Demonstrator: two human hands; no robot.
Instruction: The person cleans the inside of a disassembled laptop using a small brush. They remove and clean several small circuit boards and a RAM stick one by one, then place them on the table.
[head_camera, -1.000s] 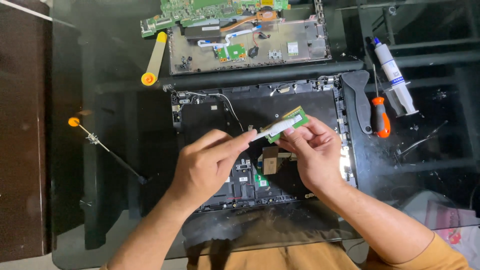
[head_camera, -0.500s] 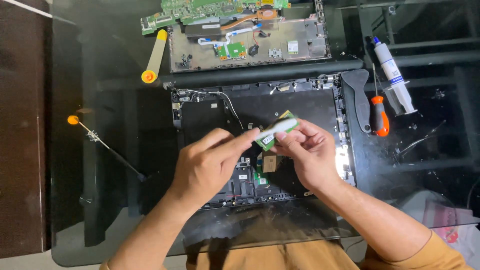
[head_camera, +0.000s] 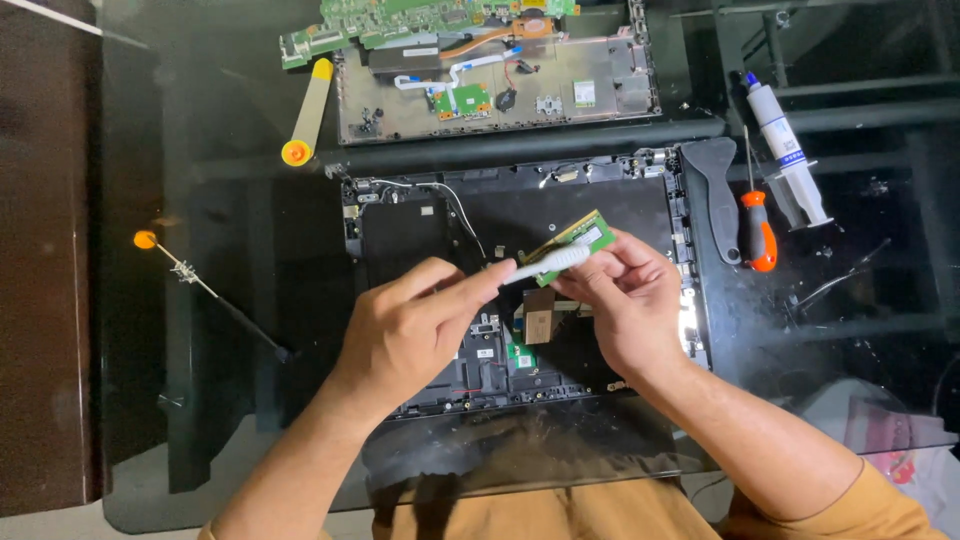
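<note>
Both hands meet over the middle of the opened laptop base (head_camera: 420, 230), a black shell lying flat on the dark glass table (head_camera: 150, 400). The left hand (head_camera: 405, 335) has its fingers pressed together around a slim white tool (head_camera: 545, 265), thumb and forefinger pinching it near the tip end, the other fingers curled under. The right hand (head_camera: 620, 300) pinches a small green memory module (head_camera: 580, 240) between thumb and fingertips, holding it tilted, its upper long edge free and its lower corner hidden in the fingers. The white tool lies across the module's lower edge, touching it.

The module hangs above the shell's bare black upper half, well inside the rim, with open space above it up to the hinge edge. Below the hands sit a brown square patch (head_camera: 540, 322) and small green boards, close under the wrists.

To the right, just past the shell's edge, lie a black pry tool (head_camera: 715, 190), an orange-handled screwdriver (head_camera: 760, 235) and a syringe of paste (head_camera: 785, 140), tight together. To the left there is more room: a thin rod with an orange ball end (head_camera: 200, 285) lies apart from the shell. Beyond the top edge rests a silver cover panel (head_camera: 600, 95) with a green circuit board (head_camera: 420, 15), and beside it a yellow-ended pale strip tool (head_camera: 305, 115).
</note>
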